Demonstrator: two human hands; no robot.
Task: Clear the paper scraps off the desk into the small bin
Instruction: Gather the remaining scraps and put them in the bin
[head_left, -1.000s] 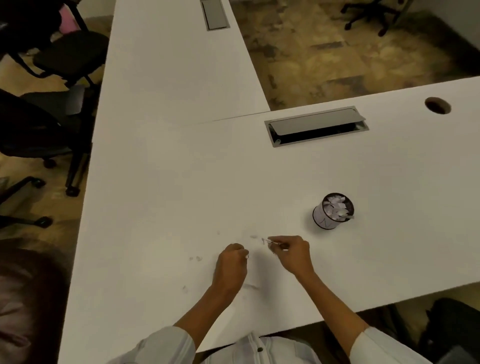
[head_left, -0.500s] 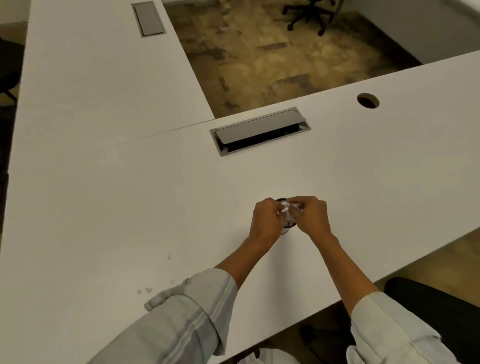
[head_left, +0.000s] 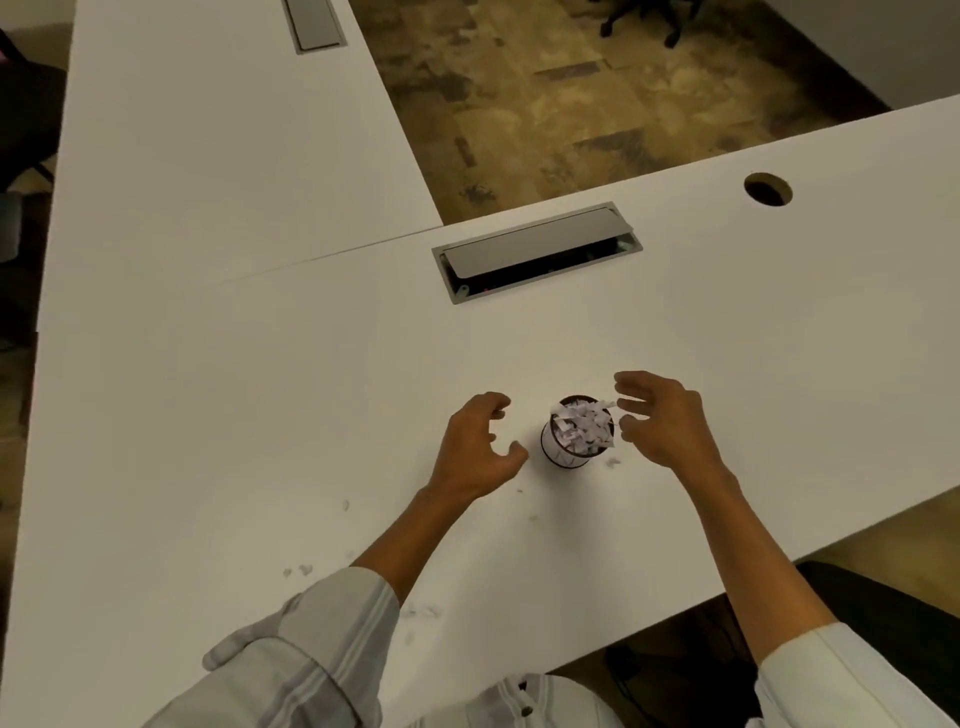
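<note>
The small round bin (head_left: 557, 453) stands on the white desk (head_left: 260, 405), heaped with white paper scraps (head_left: 582, 427) that rise over its rim. My left hand (head_left: 475, 449) hovers just left of the bin with fingers spread and nothing in it. My right hand (head_left: 662, 423) hovers just right of it, fingers apart, empty. One scrap (head_left: 614, 461) lies on the desk by the bin's right side. Tiny scraps lie nearer me: a pair (head_left: 301, 570) by my left sleeve, one (head_left: 346, 504) further up, and faint bits (head_left: 423, 611) close to the front edge.
A grey cable hatch (head_left: 535, 249) is set into the desk beyond the bin, and a round cable hole (head_left: 767, 189) sits at the far right. A second desk wing runs off to the upper left. A black chair seat (head_left: 878, 597) is below the front edge at right.
Both hands carried scraps from the near desk to the bin, met over it, then spread apart to either side, empty. The bin's heap of paper is uncovered again.
</note>
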